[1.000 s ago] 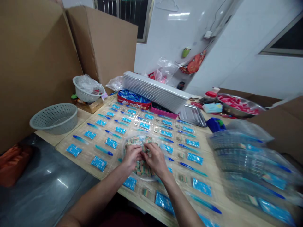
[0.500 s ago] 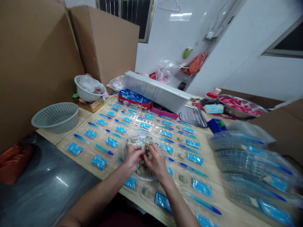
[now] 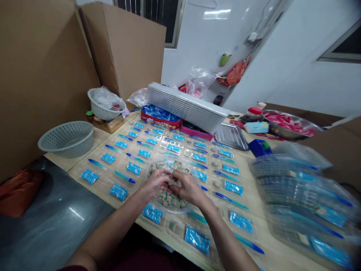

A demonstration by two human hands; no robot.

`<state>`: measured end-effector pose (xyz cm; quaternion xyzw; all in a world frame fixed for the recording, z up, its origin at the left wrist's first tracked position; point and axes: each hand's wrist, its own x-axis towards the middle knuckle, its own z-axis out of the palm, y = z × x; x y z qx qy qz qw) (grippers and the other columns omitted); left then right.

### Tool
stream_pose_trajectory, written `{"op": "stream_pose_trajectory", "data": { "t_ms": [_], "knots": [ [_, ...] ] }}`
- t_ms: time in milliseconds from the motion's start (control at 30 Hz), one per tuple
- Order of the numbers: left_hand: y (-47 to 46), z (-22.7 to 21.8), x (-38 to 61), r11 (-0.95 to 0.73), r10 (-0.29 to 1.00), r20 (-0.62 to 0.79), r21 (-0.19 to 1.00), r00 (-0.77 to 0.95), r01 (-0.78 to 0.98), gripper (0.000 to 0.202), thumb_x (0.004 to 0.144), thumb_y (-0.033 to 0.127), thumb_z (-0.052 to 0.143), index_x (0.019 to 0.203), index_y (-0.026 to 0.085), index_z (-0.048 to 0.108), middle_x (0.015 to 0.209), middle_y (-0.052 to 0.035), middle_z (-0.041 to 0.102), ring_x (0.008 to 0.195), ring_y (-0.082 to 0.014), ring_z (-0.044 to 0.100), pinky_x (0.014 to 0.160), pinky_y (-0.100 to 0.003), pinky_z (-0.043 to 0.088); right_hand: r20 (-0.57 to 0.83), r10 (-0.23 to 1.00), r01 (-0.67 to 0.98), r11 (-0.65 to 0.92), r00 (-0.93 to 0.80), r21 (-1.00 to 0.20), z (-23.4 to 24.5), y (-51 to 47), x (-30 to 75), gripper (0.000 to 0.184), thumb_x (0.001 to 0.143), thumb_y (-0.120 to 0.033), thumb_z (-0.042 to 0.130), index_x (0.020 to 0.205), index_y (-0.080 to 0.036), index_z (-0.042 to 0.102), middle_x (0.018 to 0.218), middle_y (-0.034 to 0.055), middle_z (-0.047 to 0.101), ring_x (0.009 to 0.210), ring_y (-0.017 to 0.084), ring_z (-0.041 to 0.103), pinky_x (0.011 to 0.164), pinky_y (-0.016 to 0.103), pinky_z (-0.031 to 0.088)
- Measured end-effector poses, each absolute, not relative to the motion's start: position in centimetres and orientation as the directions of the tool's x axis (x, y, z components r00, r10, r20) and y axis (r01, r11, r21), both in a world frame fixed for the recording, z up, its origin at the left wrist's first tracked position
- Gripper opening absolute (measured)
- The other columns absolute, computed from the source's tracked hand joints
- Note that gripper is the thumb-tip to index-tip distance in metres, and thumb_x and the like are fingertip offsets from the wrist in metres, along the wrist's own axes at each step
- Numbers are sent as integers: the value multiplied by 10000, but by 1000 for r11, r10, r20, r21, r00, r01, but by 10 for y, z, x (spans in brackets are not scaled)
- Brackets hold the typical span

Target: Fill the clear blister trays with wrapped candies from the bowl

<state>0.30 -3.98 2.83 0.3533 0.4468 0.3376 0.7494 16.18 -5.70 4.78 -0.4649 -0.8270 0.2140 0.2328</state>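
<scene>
Pale wooden counter (image 3: 60, 160) carries a round clear plastic tray (image 3: 172, 207) of small striped cubes (image 3: 169, 199); left hand (image 3: 153, 182) and right hand (image 3: 187, 188) curl over them, grip hidden, seemingly picking through; separating one cube appears called for.

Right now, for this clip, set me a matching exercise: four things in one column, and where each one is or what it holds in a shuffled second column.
Things:
1. Left hand
2. Grey perforated basket
3. Steel bowl
4. Stack of clear plastic trays

Places or contents:
A. Holds red items
B. Rests behind a red tin
C. Over a round clear dish
D. At the left end of the table

Pairs: 1-C, 2-D, 3-A, 4-B
</scene>
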Motion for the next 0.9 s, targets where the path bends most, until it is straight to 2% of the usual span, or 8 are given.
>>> {"op": "stream_pose_trajectory", "data": {
  "t_ms": [133, 300, 500, 667, 700, 767, 833, 900],
  "knots": [
    [-44, 28, 5, 530, 830, -446, 818, 336, -224, 314, 543, 147, 611, 855, 164, 586, 660, 4, 640, 536, -141, 602, 511, -243, 465, 193, 874, 699, 475, -446, -534, 43, -59, 158, 133, 753, -148, 615, 881, -182, 620, 819, 28, 599, 749, 166, 557, 658, 259, 404],
    [-49, 29, 6, 503, 846, -411, 825, 339, -256, 358, 552, 181, 659, 898, 159, 571, 658, -3, 645, 557, -156, 615, 543, -269, 481, 252, 867, 739, 498, -430, -453, 38, -61, 156, 136, 734, -84, 556, 788, -189, 624, 773, 29, 597, 770, 183, 559, 682, 276, 405],
    [-53, 24, 9, 435, 885, -351, 857, 306, -276, 387, 547, 207, 722, 900, 145, 574, 639, 3, 626, 562, -150, 609, 531, -245, 448, 311, 862, 766, 501, -400, -402, 35, -65, 155, 312, 724, -152, 620, 1030, -211, 625, 936, 57, 612, 850, 210, 566, 733, 309, 436],
    [-55, 24, 14, 393, 904, -333, 894, 269, -216, 385, 569, 169, 667, 932, 154, 538, 573, 38, 601, 486, -113, 550, 485, -209, 402, 340, 863, 814, 480, -373, -328, 29, -65, 151, 119, 724, -111, 578, 788, -191, 638, 782, 55, 614, 776, 216, 566, 718, 324, 428],
    [-56, 25, 15, 379, 909, -318, 900, 270, -215, 388, 578, 170, 664, 942, 154, 530, 567, 43, 596, 481, -108, 544, 484, -206, 398, 351, 863, 813, 478, -363, -333, 28, -65, 151, 112, 724, -113, 581, 784, -189, 638, 787, 59, 618, 779, 220, 570, 723, 330, 431],
    [-56, 25, 14, 334, 919, -264, 916, 293, -222, 392, 608, 183, 666, 974, 154, 527, 567, 48, 587, 494, -106, 548, 495, -200, 398, 368, 866, 793, 473, -339, -383, 28, -67, 152, 176, 728, -139, 606, 892, -187, 648, 863, 73, 634, 828, 236, 585, 742, 344, 446],
    [-57, 26, 12, 274, 927, -196, 936, 319, -220, 415, 646, 195, 672, 1037, 160, 535, 593, 45, 590, 545, -116, 580, 527, -201, 417, 365, 878, 737, 463, -308, -492, 31, -70, 155, 316, 735, -196, 647, 1050, -198, 619, 976, 80, 636, 886, 242, 594, 756, 348, 466],
    [-59, 25, 9, 193, 938, -123, 962, 324, -195, 468, 688, 195, 667, 1136, 175, 530, 656, 26, 621, 633, -138, 623, 592, -218, 456, 357, 896, 650, 439, -264, -621, 37, -74, 160, 354, 749, -262, 675, 1091, -211, 596, 1017, 74, 629, 890, 230, 602, 753, 340, 485]
  ]
}}
